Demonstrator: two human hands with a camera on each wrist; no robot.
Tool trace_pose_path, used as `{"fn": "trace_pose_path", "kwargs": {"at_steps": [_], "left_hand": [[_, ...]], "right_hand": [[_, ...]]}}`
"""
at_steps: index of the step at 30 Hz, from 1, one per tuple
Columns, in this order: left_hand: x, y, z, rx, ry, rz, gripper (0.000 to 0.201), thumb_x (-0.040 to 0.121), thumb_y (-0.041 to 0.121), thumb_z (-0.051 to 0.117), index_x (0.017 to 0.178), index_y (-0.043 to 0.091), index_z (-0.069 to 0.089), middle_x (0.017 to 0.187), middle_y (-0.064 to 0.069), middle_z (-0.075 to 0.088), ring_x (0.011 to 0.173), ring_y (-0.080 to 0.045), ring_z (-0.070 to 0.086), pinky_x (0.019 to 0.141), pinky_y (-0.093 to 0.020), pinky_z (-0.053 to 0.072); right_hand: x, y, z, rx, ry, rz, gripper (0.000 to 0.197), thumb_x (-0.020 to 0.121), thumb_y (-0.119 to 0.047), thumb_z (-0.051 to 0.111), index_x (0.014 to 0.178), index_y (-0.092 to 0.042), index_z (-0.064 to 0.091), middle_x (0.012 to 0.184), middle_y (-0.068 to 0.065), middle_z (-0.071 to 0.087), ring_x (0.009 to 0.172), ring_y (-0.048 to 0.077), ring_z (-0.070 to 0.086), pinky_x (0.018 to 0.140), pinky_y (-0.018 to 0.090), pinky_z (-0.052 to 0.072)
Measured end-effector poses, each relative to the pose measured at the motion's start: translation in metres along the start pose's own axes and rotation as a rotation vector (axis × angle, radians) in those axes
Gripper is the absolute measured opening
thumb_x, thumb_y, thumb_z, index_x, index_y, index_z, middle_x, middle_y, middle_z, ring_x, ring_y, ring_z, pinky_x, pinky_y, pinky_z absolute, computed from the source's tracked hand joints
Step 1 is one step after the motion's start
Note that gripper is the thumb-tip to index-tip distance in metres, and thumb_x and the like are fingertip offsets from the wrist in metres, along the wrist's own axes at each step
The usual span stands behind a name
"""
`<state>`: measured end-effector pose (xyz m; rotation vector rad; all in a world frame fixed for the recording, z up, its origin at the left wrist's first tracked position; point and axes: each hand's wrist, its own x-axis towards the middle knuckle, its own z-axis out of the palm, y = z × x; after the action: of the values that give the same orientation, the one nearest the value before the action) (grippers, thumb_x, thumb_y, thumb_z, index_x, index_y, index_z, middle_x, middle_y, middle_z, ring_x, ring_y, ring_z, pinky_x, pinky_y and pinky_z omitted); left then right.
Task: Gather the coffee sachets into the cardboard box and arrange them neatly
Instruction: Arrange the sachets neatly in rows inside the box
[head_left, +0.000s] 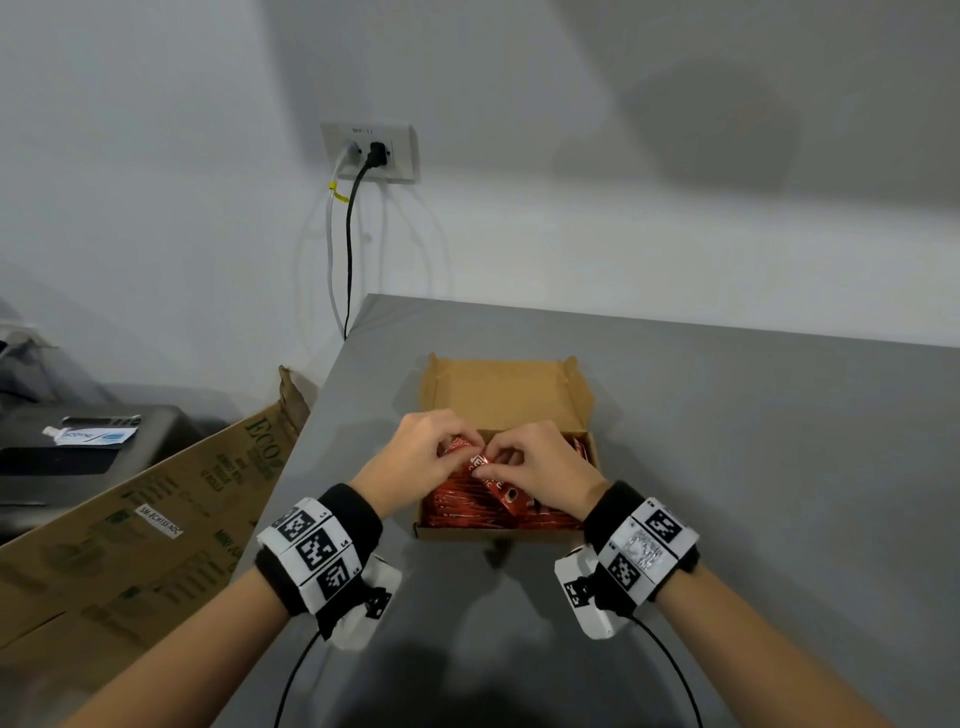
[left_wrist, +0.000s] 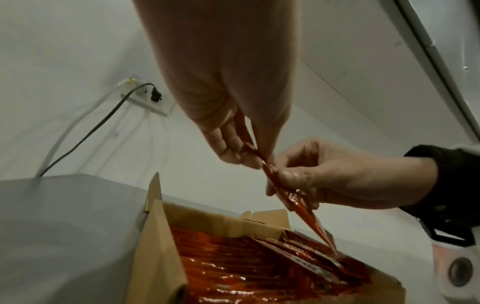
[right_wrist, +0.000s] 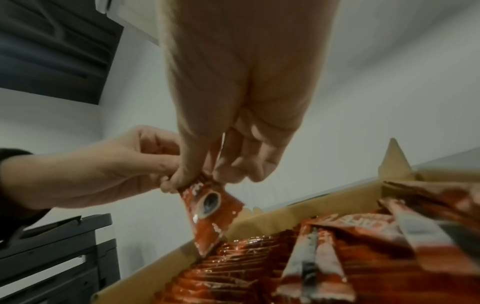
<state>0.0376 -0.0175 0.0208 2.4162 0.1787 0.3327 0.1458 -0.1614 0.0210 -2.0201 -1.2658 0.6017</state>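
Note:
An open cardboard box (head_left: 511, 389) sits on the grey table (head_left: 727, 467), its near half packed with rows of red coffee sachets (head_left: 467, 512). Both hands hover over the box and pinch the top of one red sachet (head_left: 497, 486), which hangs tilted with its lower end among the packed ones. My left hand (head_left: 474, 444) pinches it from the left, my right hand (head_left: 488, 464) from the right. The left wrist view shows the left hand (left_wrist: 255, 159) and the sachet (left_wrist: 298, 203). In the right wrist view are the right hand (right_wrist: 193, 179), the sachet (right_wrist: 210, 214) and loose sachets (right_wrist: 337, 230) lying crosswise.
The box's lid (head_left: 504, 387) lies open toward the wall. A large flattened carton (head_left: 156, 519) leans against the table's left edge, beside a black unit (head_left: 78, 452). A wall outlet (head_left: 371, 153) has cables hanging down behind the table.

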Motion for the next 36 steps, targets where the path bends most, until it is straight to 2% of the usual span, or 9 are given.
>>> {"fn": "trace_pose_path", "kwargs": {"at_steps": [6, 8, 11, 14, 19, 25, 29, 32, 36], "left_hand": [[-0.015, -0.018, -0.008, -0.109, 0.072, -0.123, 0.007, 0.081, 0.015, 0.070, 0.080, 0.021, 0.069, 0.083, 0.001, 0.065, 0.072, -0.010, 0.063, 0.068, -0.014, 0.050], [-0.020, -0.020, -0.010, -0.085, -0.003, -0.140, 0.011, 0.078, 0.017, 0.073, 0.076, 0.025, 0.067, 0.079, 0.003, 0.067, 0.073, -0.011, 0.064, 0.068, -0.014, 0.049], [-0.023, -0.018, -0.013, -0.112, -0.234, -0.205, 0.008, 0.074, 0.016, 0.077, 0.072, 0.018, 0.070, 0.076, 0.007, 0.070, 0.072, -0.004, 0.066, 0.070, -0.012, 0.050], [-0.020, -0.018, -0.011, -0.009, -0.394, -0.188, 0.005, 0.071, 0.013, 0.078, 0.072, 0.014, 0.074, 0.072, 0.014, 0.068, 0.072, 0.000, 0.064, 0.069, -0.007, 0.046], [-0.013, -0.008, -0.003, 0.317, -0.470, -0.088, 0.003, 0.075, 0.020, 0.071, 0.072, 0.020, 0.073, 0.075, 0.013, 0.068, 0.066, -0.001, 0.056, 0.063, -0.005, 0.033], [-0.012, -0.006, 0.010, 0.536, -0.507, -0.024, 0.011, 0.078, 0.017, 0.058, 0.071, 0.018, 0.066, 0.078, 0.008, 0.066, 0.069, -0.011, 0.052, 0.072, -0.019, 0.032], [-0.010, -0.010, 0.013, 0.533, -0.499, -0.009, 0.013, 0.079, 0.019, 0.057, 0.067, 0.017, 0.062, 0.068, 0.013, 0.052, 0.065, -0.009, 0.044, 0.074, -0.019, 0.028], [-0.009, -0.013, 0.010, 0.494, -0.545, -0.013, 0.010, 0.079, 0.022, 0.062, 0.070, 0.020, 0.063, 0.073, 0.011, 0.059, 0.069, -0.005, 0.047, 0.073, -0.018, 0.030], [-0.005, -0.018, 0.000, 0.270, -0.641, -0.133, 0.006, 0.076, 0.025, 0.073, 0.077, 0.019, 0.071, 0.080, 0.011, 0.066, 0.076, -0.004, 0.060, 0.070, -0.011, 0.045]], "right_hand": [[-0.005, 0.010, -0.007, -0.053, -0.086, 0.101, 0.016, 0.084, -0.017, 0.067, 0.100, -0.015, 0.072, 0.080, -0.009, 0.064, 0.062, -0.007, 0.056, 0.060, 0.004, 0.041], [-0.007, 0.010, -0.004, -0.050, -0.113, 0.119, 0.015, 0.083, -0.013, 0.069, 0.097, -0.012, 0.073, 0.085, -0.002, 0.068, 0.068, -0.001, 0.059, 0.066, 0.007, 0.047], [-0.009, 0.009, 0.003, -0.020, -0.157, 0.114, 0.009, 0.079, -0.007, 0.072, 0.087, -0.007, 0.074, 0.086, 0.007, 0.073, 0.074, 0.007, 0.066, 0.075, 0.016, 0.054], [-0.008, 0.007, 0.009, -0.151, -0.259, 0.082, 0.007, 0.077, -0.006, 0.073, 0.084, -0.006, 0.074, 0.086, 0.005, 0.073, 0.073, 0.006, 0.065, 0.075, 0.015, 0.052], [-0.006, 0.001, 0.019, -0.476, -0.273, -0.005, 0.011, 0.077, -0.004, 0.064, 0.079, -0.011, 0.073, 0.087, 0.005, 0.071, 0.082, 0.021, 0.064, 0.077, 0.031, 0.052], [-0.004, 0.002, 0.020, -0.530, -0.284, 0.016, 0.015, 0.075, 0.000, 0.058, 0.074, -0.012, 0.067, 0.088, 0.005, 0.069, 0.084, 0.024, 0.063, 0.071, 0.032, 0.050], [-0.004, -0.002, 0.014, -0.500, -0.330, 0.030, 0.003, 0.078, -0.012, 0.068, 0.078, -0.011, 0.071, 0.087, 0.004, 0.071, 0.082, 0.020, 0.064, 0.074, 0.030, 0.050], [-0.004, -0.004, 0.013, -0.499, -0.351, 0.026, 0.007, 0.078, -0.018, 0.071, 0.079, -0.012, 0.072, 0.086, 0.003, 0.071, 0.081, 0.019, 0.064, 0.077, 0.032, 0.052], [-0.003, -0.007, 0.023, -0.579, -0.324, -0.008, 0.006, 0.081, -0.016, 0.064, 0.078, -0.013, 0.068, 0.088, 0.004, 0.069, 0.083, 0.023, 0.063, 0.076, 0.033, 0.050]]}}
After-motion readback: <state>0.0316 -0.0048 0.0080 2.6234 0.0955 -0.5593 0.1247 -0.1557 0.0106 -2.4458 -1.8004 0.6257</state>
